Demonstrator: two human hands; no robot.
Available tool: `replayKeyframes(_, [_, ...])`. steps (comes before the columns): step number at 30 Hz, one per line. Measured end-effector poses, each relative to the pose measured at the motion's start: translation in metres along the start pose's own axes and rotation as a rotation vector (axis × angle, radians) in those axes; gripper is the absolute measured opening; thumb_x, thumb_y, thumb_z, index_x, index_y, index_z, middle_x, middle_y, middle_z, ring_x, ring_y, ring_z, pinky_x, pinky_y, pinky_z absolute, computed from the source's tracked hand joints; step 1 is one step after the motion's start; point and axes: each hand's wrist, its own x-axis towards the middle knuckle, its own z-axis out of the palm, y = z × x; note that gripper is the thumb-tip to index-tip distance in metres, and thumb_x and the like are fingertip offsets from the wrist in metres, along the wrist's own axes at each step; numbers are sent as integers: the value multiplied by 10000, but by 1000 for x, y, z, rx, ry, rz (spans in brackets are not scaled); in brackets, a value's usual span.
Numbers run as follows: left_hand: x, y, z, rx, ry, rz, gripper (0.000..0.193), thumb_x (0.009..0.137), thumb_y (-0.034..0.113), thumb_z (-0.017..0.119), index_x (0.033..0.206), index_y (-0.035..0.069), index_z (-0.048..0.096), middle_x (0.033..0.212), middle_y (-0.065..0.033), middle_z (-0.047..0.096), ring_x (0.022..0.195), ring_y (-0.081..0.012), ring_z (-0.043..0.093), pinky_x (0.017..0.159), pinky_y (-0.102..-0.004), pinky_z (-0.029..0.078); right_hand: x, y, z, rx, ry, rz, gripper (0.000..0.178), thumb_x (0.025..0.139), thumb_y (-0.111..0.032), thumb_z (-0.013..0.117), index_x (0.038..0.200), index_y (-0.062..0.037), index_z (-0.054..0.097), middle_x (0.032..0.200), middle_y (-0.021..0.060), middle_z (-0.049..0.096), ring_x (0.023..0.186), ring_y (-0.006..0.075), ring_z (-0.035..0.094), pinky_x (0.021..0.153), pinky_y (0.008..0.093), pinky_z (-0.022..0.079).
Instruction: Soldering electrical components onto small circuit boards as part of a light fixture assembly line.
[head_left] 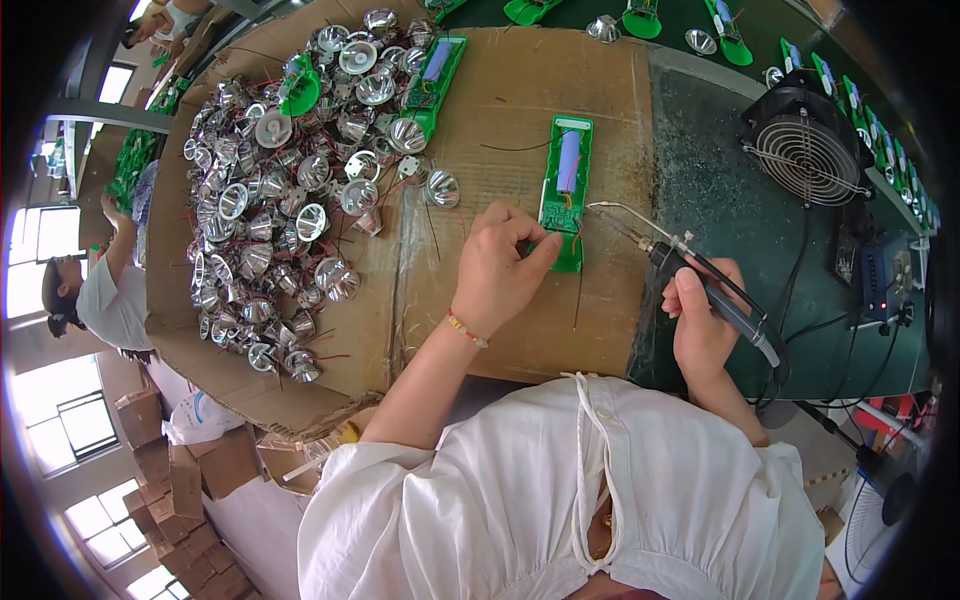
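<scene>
A white shirt (560,490) fills the space closest to the camera, with the person's two forearms reaching forward from it. The left wrist wears a beaded bracelet (463,328). The right hand (703,325) is closed around a dark soldering iron (722,305), which slants up and to the left; a thin metal tube fixed to it ends just beside a green casing (569,262). The left hand (500,265) is bent, thumb and forefinger drawn close together at the casing's lower left side; I cannot tell whether they pinch anything.

The casing lies lengthwise in front of the person on a brown cardboard sheet (500,340). It holds a purple battery (569,165) in its upper part and a small circuit board (562,216) below, with thin wires sticking out.

To the left, a large cardboard box (166,260) holds a heap of silvery reflectors (255,260) with red wires. Another green casing with a battery (436,75) lies at the heap's right edge. To the right, on the dark green surface (700,130), stand a black fan (803,157) with a wire guard and a blue device (877,280).

Further off, more green casings (735,45) line the far edge, and at far left a co-worker (115,295) raises an arm toward a green pile (135,165).
</scene>
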Motion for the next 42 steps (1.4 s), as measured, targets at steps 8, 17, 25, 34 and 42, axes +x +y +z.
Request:
replayKeyframes(8, [1,4,-1,81,26,56,129,713,140,671,682,25,621,715,-98,541,688,-226,533,625,-327,429,6,3,-14,-1,19,-11,157,816,-96,616,887,6,519,649,71,574,516,84,518,470,192,422])
replayKeyframes(17, [16,14,-5,189,-173,-161,178,713,171,603,671,-1,586,587,-181,561,540,-314,579,516,-374,452,24,5,-49,-21,147,1,138,811,-79,612,861,10,519,637,65,571,509,78,519,462,191,422])
replayKeyframes(25, [217,63,7,354,-130,110,242,737,251,569,665,35,652,557,-109,608,547,-222,619,554,-320,494,29,7,-52,-3,172,155,129,801,-71,601,843,-10,495,628,72,569,503,91,523,451,198,405])
replayKeyframes(34, [350,-13,-2,815,-79,33,273,750,276,556,886,59,652,966,-173,604,882,-330,592,783,-403,473,31,4,-54,50,158,228,156,785,-55,639,853,10,515,673,76,590,565,89,551,504,215,457])
replayKeyframes(42, [208,18,-15,843,-53,168,233,749,268,505,721,72,628,731,-148,630,701,-314,615,631,-415,497,31,6,-49,-55,149,164,136,800,-68,601,840,-6,488,632,72,570,513,90,529,455,200,408])
